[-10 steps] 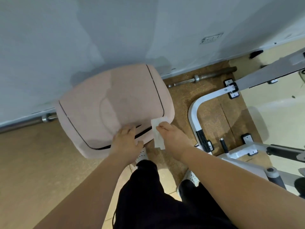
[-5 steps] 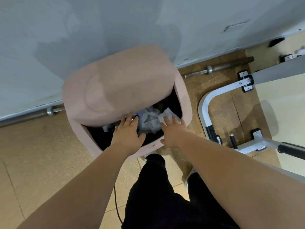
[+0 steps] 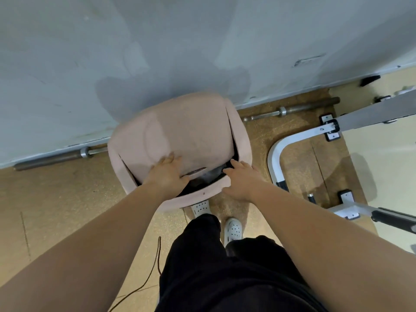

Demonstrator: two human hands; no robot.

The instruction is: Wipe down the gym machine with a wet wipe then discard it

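Head cam: discard step at the bin [image 3: 180,136].
Left hand [image 3: 167,174] flat on the lid [image 3: 177,131], fingers spread, holding it ajar. Right hand [image 3: 242,179] at the rim, grip apart and empty. Wipe not discernible; probably inside among grey waste [image 3: 210,174].

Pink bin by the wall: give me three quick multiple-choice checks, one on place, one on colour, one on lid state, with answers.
1. Where does the left hand rest?
A. on the bin lid
B. on the barbell
C. on the floor

2. What colour are the shoes?
A. black
B. white
C. red

3. The lid is:
A. fully shut
B. removed
C. partly open

Answers: 1 A, its palm lies on the lid's front edge. 2 B, both perforated shoes are white. 3 C, a dark gap shows beside the right hand.
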